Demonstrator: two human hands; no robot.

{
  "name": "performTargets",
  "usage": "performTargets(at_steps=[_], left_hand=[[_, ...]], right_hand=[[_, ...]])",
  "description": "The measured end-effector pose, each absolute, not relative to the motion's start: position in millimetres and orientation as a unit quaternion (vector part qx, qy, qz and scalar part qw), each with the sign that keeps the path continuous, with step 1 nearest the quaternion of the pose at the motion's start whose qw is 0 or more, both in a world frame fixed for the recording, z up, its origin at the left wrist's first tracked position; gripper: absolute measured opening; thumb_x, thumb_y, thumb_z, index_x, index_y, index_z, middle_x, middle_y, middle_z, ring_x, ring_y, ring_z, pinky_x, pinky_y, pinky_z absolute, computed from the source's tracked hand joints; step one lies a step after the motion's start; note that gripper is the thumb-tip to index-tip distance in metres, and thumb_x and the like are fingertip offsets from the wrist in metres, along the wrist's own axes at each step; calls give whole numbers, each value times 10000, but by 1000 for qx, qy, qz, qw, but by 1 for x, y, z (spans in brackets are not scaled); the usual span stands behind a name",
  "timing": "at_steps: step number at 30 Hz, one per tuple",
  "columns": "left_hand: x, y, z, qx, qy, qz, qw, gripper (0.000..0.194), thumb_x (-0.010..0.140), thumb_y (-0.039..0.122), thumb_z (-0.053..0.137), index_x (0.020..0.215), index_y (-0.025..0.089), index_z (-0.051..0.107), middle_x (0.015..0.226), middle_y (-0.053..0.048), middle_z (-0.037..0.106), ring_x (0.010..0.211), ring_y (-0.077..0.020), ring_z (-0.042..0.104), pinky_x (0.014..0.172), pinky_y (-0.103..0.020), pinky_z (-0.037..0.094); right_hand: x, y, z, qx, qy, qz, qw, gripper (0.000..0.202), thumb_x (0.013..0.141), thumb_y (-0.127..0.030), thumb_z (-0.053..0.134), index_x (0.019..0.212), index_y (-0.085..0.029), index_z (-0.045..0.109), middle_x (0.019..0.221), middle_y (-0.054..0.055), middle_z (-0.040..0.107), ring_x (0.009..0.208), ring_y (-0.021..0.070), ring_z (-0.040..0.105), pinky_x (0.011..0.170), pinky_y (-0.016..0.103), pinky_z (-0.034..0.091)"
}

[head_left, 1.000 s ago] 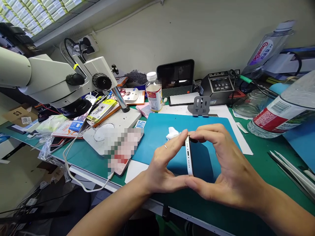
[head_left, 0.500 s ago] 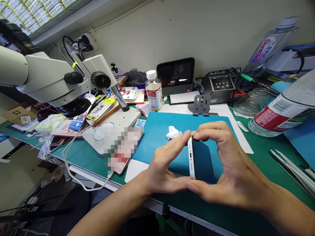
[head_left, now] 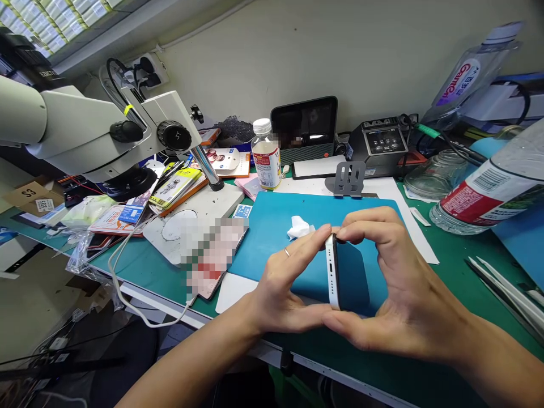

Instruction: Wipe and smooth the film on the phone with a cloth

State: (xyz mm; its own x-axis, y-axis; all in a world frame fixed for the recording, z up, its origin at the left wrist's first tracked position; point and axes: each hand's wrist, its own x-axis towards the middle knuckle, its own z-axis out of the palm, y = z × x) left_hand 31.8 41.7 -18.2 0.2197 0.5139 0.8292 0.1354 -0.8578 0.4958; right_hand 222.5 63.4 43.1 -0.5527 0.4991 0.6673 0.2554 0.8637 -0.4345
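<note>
A white-edged phone [head_left: 333, 273] stands on its side, its bottom edge with the port and speaker holes facing me. My left hand [head_left: 293, 283] grips its corners from the left, fingertips at the top and thumb at the bottom. From the right, my right hand [head_left: 395, 283] pinches the same top and bottom corners. Both hands hold it above a blue mat [head_left: 272, 226]. Behind them on the mat lies a crumpled white tissue [head_left: 298, 228]. Another phone [head_left: 221, 249], partly blurred out, rests left of the mat with a white cable plugged in.
A microscope [head_left: 106, 136] stands at the left beside stacked booklets. Behind the mat are a small bottle [head_left: 266, 161], a dark screen device [head_left: 306, 124], a metal stand [head_left: 348, 179] and a control box [head_left: 377, 147]. Large bottle [head_left: 484, 192] and tweezers [head_left: 505, 292] lie right.
The view has shifted very slightly. Both hands keep the same grip on the phone, which has turned a little.
</note>
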Motion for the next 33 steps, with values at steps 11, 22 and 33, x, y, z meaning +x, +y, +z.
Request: performTargets(at_steps=[11,22,33], left_hand=[[31,40,-18,766,220,581,164,901,897,560,772,1624,213,370,1553,-151,550,1370,-324,597,1170,-396,475],[30,40,-17,770,227,576,153,870,927,590,720,1627,216,363,1541,-157,560,1347,-331,616,1146,-415,501],[30,40,-17,769,227,578,156,864,929,569,731,1622,201,371,1534,-156,567,1356,-324,609,1160,-400,493]], right_hand=[[224,64,42,-216,-871,148,417,708,725,-375,857,1276,-271,426,1133,93,511,1059,315,569,845,455,548],[223,64,44,-222,-869,135,421,705,711,-383,863,1258,-300,426,1110,88,522,1028,328,590,799,474,560],[224,62,43,-226,-869,149,416,679,764,-391,838,1279,-301,406,1146,106,499,1083,346,563,846,500,552]])
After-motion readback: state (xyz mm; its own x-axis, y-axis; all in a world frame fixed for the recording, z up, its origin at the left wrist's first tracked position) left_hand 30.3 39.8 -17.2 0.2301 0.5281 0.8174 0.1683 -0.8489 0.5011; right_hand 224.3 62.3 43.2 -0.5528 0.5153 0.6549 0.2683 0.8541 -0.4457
